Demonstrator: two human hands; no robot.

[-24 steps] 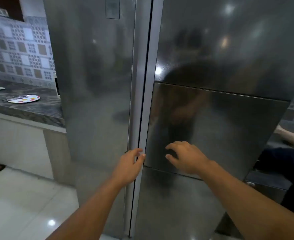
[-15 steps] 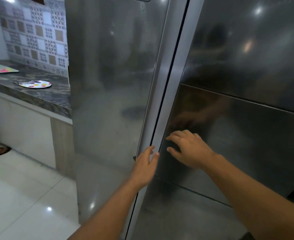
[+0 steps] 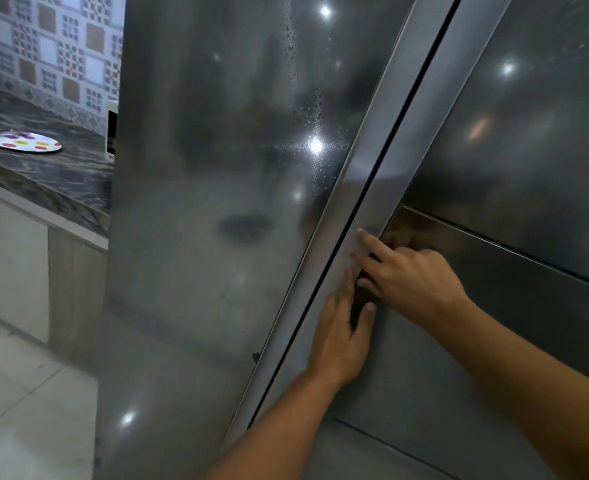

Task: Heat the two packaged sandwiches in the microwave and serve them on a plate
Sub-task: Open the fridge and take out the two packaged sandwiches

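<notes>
1. Refrigerator (image 3: 217, 237), steel, two doors; the sandwiches are nowhere visible.
2. Left hand (image 3: 341, 334) lies with straight fingers on the door seam, gripping nothing.
3. Right hand (image 3: 411, 275) hooks bent fingertips at the right door's edge.
4. Spotted plate (image 3: 19, 142) sits on the counter (image 3: 61, 178) left of the refrigerator.

**Steel doors, tiled wall, pale floor**

A tall steel refrigerator (image 3: 217, 202) fills most of the view, its two glossy doors meeting at a dark vertical seam (image 3: 383, 174) that runs up from where the hands are. Small bright ceiling lights reflect as spots across both doors. Well to the left of the hands, a dark marbled worktop (image 3: 61, 174) sits on a pale cabinet (image 3: 9, 258) with a wood-toned end panel. Behind it rises a wall of patterned square tiles (image 3: 50, 46). Below and left lies a glossy light tiled floor (image 3: 26, 410).
</notes>
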